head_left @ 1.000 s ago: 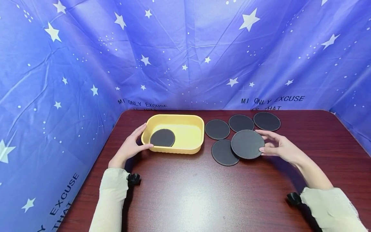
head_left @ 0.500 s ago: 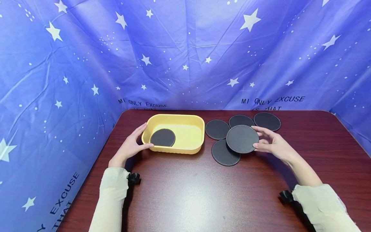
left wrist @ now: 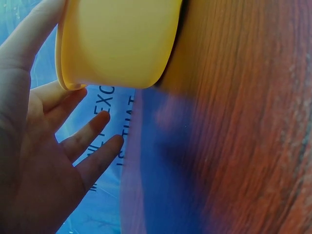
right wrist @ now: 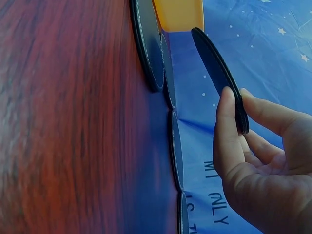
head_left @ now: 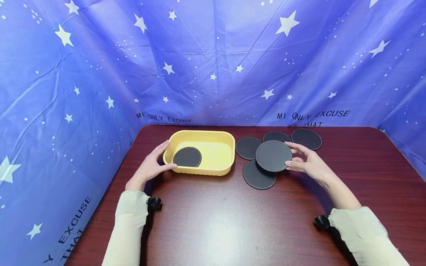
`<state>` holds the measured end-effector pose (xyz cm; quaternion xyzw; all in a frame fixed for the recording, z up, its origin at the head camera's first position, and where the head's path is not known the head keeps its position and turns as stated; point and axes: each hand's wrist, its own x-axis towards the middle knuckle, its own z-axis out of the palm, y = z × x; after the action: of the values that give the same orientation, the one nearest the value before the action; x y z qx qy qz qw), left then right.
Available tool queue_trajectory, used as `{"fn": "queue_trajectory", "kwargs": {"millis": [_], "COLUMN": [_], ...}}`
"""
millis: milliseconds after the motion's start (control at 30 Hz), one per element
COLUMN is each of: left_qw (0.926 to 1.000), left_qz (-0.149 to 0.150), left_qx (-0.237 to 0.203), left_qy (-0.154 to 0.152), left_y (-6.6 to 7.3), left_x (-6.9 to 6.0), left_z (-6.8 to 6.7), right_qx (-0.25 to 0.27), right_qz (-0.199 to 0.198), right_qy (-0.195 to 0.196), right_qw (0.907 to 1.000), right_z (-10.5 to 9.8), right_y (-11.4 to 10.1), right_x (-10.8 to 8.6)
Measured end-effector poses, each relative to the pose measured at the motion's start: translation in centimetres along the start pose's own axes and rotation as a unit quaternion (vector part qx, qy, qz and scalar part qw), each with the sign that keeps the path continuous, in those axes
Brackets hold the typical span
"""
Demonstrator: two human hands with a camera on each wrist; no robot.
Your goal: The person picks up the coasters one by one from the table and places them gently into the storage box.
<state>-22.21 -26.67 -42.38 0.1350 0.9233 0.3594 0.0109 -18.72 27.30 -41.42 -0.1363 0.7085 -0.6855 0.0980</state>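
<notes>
In the head view my left hand (head_left: 146,168) holds the left end of a yellow plastic box (head_left: 203,171), thumb on the near rim and index finger farther back. The left wrist view shows the other fingers spread off the box wall (left wrist: 117,44). One round black coaster (head_left: 187,157) lies inside, at the left. My right hand (head_left: 311,160) pinches another black coaster (head_left: 274,156) by its right edge, thumb against fingers. In the right wrist view this coaster (right wrist: 218,68) hangs tilted, apart from the table. Below it, a coaster (head_left: 257,178) is partly covered.
More black coasters lie flat right of the box: one beside its wall (head_left: 248,147), a partly hidden one behind the held coaster (head_left: 276,135), and one at the far right (head_left: 306,139). The dark red wooden table (head_left: 206,218) ends at a blue star-patterned curtain (head_left: 213,55).
My right hand has carried its coaster leftward and slightly back, over the lying coasters and closer to the box. The left hand and box have stayed in place.
</notes>
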Motion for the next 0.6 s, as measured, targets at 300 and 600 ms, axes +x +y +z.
{"fn": "queue_trajectory", "kwargs": {"millis": [300,600], "left_qw": [1.0000,1.0000], "left_qz": [-0.005,-0.004], "left_qx": [0.001,0.001], "left_qy": [-0.002,0.000], "left_y": [0.1,0.0], "left_x": [0.1,0.0], "left_z": [0.0,0.1], "right_qx": [0.016,0.035], "right_qz": [0.006,-0.011], "right_qy": [0.000,0.014], "right_qw": [0.9999,0.9992], "right_z": [0.8,1.5], "right_y": [-0.2,-0.6], "right_x": [0.6,1.4]}}
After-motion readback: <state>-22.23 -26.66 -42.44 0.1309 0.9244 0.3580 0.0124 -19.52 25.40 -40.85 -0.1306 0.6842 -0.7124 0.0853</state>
